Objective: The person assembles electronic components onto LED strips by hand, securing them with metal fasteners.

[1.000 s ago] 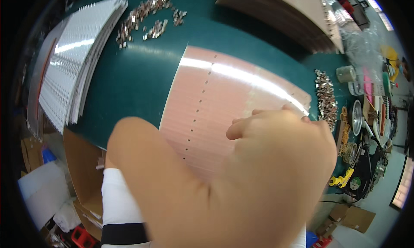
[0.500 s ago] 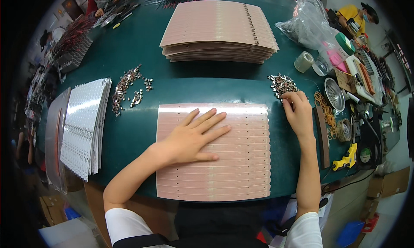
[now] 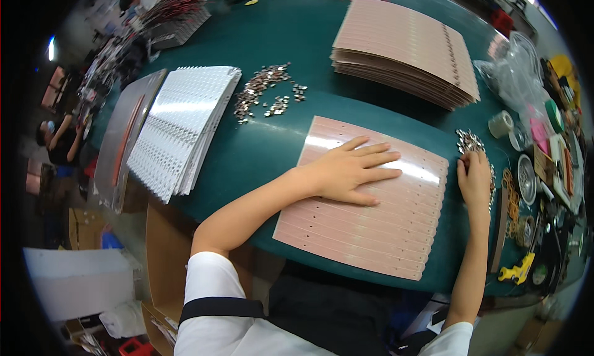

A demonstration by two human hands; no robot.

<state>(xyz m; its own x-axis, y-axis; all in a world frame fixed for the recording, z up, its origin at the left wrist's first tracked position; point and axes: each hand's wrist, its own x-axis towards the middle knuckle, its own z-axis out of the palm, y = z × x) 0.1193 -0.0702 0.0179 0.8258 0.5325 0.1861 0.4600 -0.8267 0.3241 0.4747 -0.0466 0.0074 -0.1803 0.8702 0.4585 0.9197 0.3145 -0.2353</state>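
Note:
My left hand (image 3: 349, 170) lies flat with fingers spread on a pink sheet (image 3: 365, 232) scored into long strips, with small holes near both ends. My right hand (image 3: 474, 178) is at the near edge of a pile of small shiny metal pieces (image 3: 469, 141), right of the sheet. Its thumb and fingers are bent together in a pinch; whatever is between them is too small to make out. Farther back stands a thick stack of similar pink sheets (image 3: 402, 40), a row of small metal pieces along its right side.
Left lie a second metal-piece pile (image 3: 263, 84) and white perforated sheets (image 3: 185, 121). At right are a dark bar (image 3: 497, 232), rubber bands (image 3: 512, 207), a round metal dish (image 3: 526, 180), a tape roll (image 3: 500, 124), a plastic bag (image 3: 513, 71) and a yellow glue gun (image 3: 518, 269).
The whole view has turned and tilted, so the table's things appear farther right and slanted. My left hand stays flat on the pink sheet; my right hand stays at the metal pieces.

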